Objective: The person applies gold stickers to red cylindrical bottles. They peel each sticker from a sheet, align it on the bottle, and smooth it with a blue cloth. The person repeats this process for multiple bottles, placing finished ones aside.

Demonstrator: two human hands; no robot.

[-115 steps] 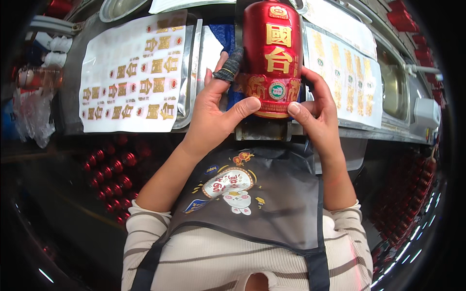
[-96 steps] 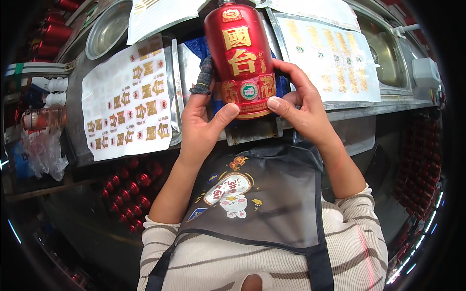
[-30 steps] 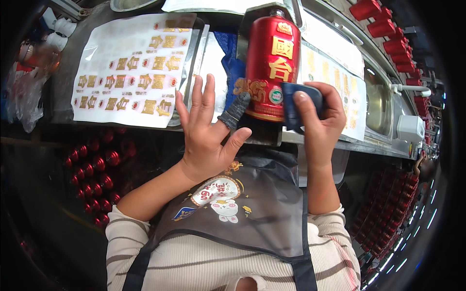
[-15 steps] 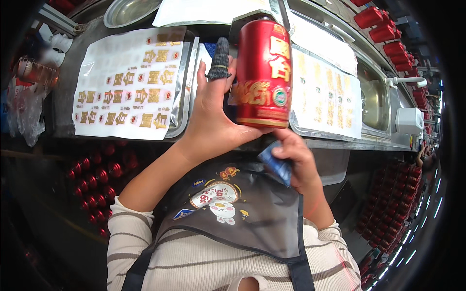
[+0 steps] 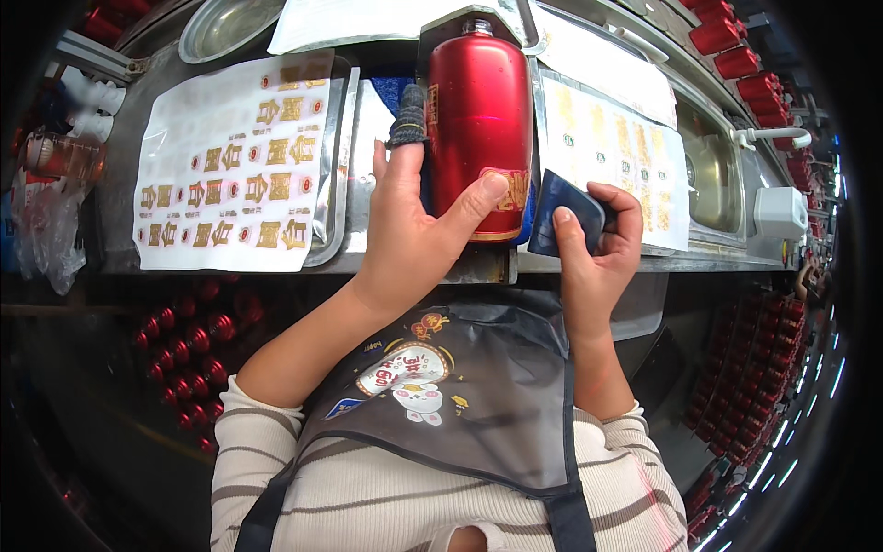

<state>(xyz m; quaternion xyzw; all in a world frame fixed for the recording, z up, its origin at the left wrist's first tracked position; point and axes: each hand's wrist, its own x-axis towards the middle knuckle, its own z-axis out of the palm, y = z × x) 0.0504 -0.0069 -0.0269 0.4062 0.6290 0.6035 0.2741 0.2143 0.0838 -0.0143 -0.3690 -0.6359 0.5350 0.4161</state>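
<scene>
A glossy red bottle (image 5: 480, 110) with a bare metal-coloured neck stands in front of me, a gold decal low on its face. My left hand (image 5: 409, 202) grips its lower left side, the thumb pressed over the decal. A dark knitted finger cover (image 5: 410, 118) sits on one of that hand's fingers, beside the bottle; the fingertips behind are partly hidden. Just right of the bottle's base, my right hand (image 5: 602, 244) pinches a flat dark blue scraper (image 5: 566, 213) between thumb and fingers, its edge close to the bottle.
Left lies a decal sheet (image 5: 230, 166) with gold characters on a metal tray (image 5: 342, 184); another sheet (image 5: 635, 161) is at right. Beyond it are a sink (image 5: 713, 175) with a white tap (image 5: 773, 136). A metal bowl (image 5: 225, 28) stands far left. Red bottles (image 5: 189, 340) stand below the counter.
The bottle has been turned, so its large gold characters no longer face me. My left thumb has come onto its front. My right hand has risen with the scraper to the bottle's right side.
</scene>
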